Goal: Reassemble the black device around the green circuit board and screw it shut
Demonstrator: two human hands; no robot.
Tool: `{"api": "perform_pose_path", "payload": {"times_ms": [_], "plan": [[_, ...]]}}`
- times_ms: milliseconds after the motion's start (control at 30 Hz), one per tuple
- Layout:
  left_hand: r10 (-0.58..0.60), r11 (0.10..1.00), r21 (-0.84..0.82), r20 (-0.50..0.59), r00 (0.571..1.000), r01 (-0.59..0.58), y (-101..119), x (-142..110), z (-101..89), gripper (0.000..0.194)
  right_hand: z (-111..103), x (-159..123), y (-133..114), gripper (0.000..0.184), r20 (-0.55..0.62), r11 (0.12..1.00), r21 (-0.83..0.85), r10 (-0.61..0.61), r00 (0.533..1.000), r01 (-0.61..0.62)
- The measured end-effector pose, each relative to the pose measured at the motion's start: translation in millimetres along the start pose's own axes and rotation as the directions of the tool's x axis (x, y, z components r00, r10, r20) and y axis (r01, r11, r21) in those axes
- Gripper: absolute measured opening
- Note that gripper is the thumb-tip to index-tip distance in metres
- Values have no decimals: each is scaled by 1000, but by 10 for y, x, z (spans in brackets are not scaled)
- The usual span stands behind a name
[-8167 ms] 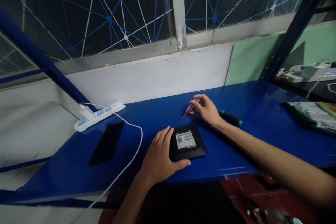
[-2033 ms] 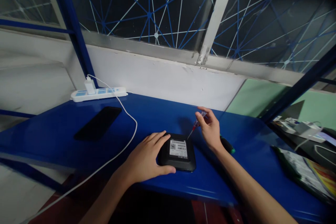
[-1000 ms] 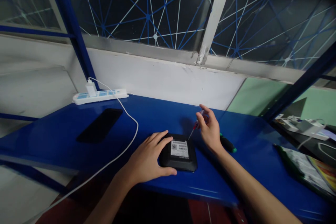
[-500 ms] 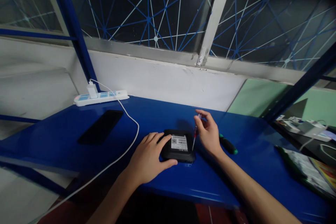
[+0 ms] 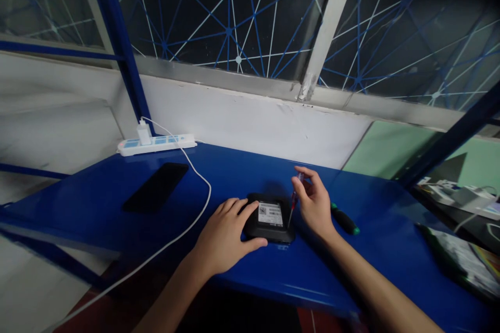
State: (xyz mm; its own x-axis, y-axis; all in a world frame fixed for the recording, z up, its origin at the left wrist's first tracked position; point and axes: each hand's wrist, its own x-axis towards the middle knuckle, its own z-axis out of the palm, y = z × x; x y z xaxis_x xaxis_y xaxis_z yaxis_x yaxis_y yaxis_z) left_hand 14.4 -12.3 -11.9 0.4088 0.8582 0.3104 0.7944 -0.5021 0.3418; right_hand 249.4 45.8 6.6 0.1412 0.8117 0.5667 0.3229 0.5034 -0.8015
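Room: a blue table (image 5: 238,166) stands against a white wall, below dark windows (image 5: 195,10) crossed by blue and white lines.
Black device: it lies flat on the table near its front edge, between the hands, with its printed label (image 5: 270,213) facing up.
Left hand (image 5: 224,234): fingers and thumb are spread wide, holding the device's left side between them. Even, downward pressure would resist twisting; the right side is free for the tool.
Right hand (image 5: 316,203): thumb and fingertips are narrowed round the clear-and-red handle of a slim screwdriver (image 5: 294,200).
Screwdriver tip: it is at the device's right side, near the front corner; whether it sits in a recess is too small to tell. The shaft leans slightly, so bringing it square to the surface should help the tip seat fully.
Turning: light push along the shaft with short fingertip turns looks best; a tilted or loose tip could slip and scratch the casing.
Black-and-green handle (image 5: 345,219): it lies just beside the right wrist.
White cable (image 5: 209,195): it curves left of the left hand.
Black phone (image 5: 156,187): flat, beyond the cable.
Power strip (image 5: 167,144): near the wall, with a plug in it.
Packet (image 5: 457,257): far right.
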Motion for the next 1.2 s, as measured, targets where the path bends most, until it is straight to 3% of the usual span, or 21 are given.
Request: {"api": "perform_pose_path", "payload": {"times_ms": [333, 567, 800, 1067, 1200], "plan": [[-4, 1000, -2, 15, 1000, 4, -14, -5, 13, 73, 34, -34, -38, 30, 26, 999, 27, 23, 999, -24], [-4, 1000, -17, 17, 1000, 4, -16, -6, 17, 75, 8, -24, -120, 34, 126, 969, 190, 136, 983, -159], [-11, 1000, -6, 31, 999, 11, 2, -5, 1, 74, 9, -24, -72, 32, 73, 996, 78, 33, 997, -39], [-6, 999, -33, 32, 999, 7, -11, -12, 9, 72, -12, -28, -133, 35, 147, 967, 209, 115, 982, -145], [4, 999, -51, 14, 1000, -3, -33, -6, 26, 69, -5, -10, -113, 35, 106, 974, 187, 110, 988, -128]]}}
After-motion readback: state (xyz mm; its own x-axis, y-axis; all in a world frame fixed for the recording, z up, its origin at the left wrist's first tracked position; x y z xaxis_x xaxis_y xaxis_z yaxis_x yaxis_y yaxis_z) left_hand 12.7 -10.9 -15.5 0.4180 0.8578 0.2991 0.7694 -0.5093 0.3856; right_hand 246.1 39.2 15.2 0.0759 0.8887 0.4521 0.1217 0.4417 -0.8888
